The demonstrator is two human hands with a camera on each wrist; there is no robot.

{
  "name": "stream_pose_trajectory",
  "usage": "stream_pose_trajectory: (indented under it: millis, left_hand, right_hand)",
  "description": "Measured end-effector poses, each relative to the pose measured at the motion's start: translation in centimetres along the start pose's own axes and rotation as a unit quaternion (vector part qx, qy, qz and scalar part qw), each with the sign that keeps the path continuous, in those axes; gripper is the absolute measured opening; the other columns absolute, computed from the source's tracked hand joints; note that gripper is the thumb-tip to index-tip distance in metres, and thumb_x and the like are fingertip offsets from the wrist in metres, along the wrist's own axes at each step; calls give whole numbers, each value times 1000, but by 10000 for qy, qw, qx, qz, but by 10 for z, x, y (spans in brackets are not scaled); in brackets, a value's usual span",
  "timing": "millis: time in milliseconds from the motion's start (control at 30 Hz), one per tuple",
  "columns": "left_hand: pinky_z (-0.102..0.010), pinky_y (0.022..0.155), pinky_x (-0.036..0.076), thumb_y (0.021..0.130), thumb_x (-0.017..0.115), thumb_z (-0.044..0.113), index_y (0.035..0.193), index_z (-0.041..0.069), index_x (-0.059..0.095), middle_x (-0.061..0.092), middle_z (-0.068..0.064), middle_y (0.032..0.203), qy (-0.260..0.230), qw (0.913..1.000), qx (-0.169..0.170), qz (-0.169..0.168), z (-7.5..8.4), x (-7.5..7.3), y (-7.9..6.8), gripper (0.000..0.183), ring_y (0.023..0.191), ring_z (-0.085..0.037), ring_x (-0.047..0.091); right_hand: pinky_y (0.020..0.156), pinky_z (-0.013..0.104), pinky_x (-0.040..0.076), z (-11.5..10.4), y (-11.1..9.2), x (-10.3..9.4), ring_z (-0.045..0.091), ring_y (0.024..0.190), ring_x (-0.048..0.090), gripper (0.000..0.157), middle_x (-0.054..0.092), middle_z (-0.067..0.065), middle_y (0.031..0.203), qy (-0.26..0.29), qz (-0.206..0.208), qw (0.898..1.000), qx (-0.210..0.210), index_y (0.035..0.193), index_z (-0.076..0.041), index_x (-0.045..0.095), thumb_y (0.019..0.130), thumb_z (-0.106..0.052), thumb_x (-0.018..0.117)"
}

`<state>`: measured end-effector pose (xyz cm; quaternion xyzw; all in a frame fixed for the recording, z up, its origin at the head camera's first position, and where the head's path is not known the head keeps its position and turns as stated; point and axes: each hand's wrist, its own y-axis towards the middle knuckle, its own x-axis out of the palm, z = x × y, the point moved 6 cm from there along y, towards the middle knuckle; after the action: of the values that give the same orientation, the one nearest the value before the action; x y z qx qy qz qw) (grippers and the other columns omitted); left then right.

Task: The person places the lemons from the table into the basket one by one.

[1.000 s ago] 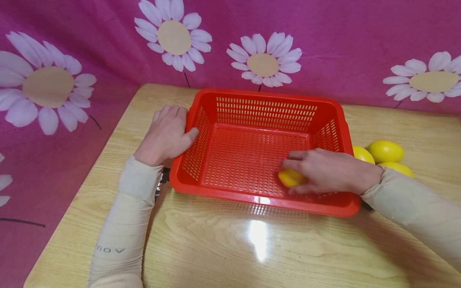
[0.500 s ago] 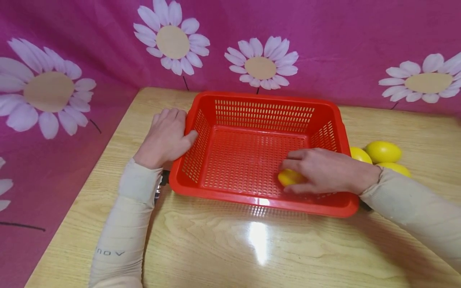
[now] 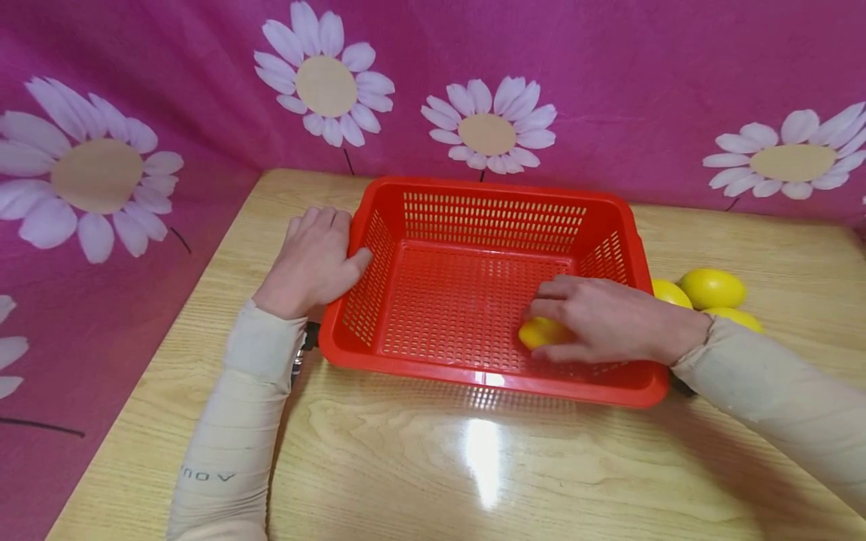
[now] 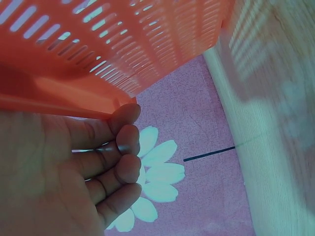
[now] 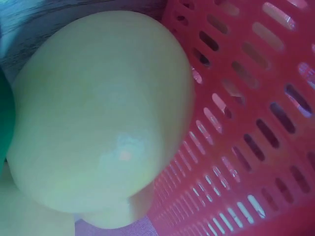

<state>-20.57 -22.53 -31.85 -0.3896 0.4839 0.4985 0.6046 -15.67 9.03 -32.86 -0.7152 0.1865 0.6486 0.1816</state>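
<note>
A red perforated plastic basket [image 3: 487, 379] stands on the wooden table. My left hand [image 3: 314, 259] grips its left rim, thumb over the inside and fingers down the outer wall. The left wrist view shows those fingers [image 4: 129, 140] bent beside the basket's slotted side [image 4: 162, 44]. Inside the basket, near its front right corner, my right hand [image 3: 602, 319] holds a yellow lemon [image 3: 541, 333], partly covered by the fingers. The right wrist view does not show that hand; a large lemon [image 5: 103, 108] fills much of it, beside the slotted wall.
Outside the basket's right side lie a far lemon [image 3: 713, 288], another lemon [image 3: 672, 293] against the wall and a third lemon [image 3: 734, 318] by my right sleeve. A green thing [image 5: 5, 113] edges into the right wrist view. A flowered purple cloth [image 3: 609, 98] hangs behind the table.
The head view has shifted slightly, so the basket and the lemons outside appear a little lower and further left. Both hands keep their hold.
</note>
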Motion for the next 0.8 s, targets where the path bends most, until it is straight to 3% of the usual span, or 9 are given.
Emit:
stream_pose_trajectory:
  millis: [500,800]
  left_hand:
    - [-48,96,35,97,51,34,121,-4,53,54,-17,108,-32,10000,4,-55,2,0,1,46,106,-33,43]
    - [-47,93,34,97,50,34,118,-3,52,52,-15,105,-55,9999,-42,-123,2,0,0,42,103,-32,42]
  right_hand:
    - [86,32,61,-1,-5,-9,12,99,64,39,73,-3,106,-62,217,9997,-16,115,-17,74,87,-43,81]
    - [86,34,62,3,-12,-26,11,101,64,41,72,-2,111,24,235,9993,290,117,-18,75,85,-42,83]
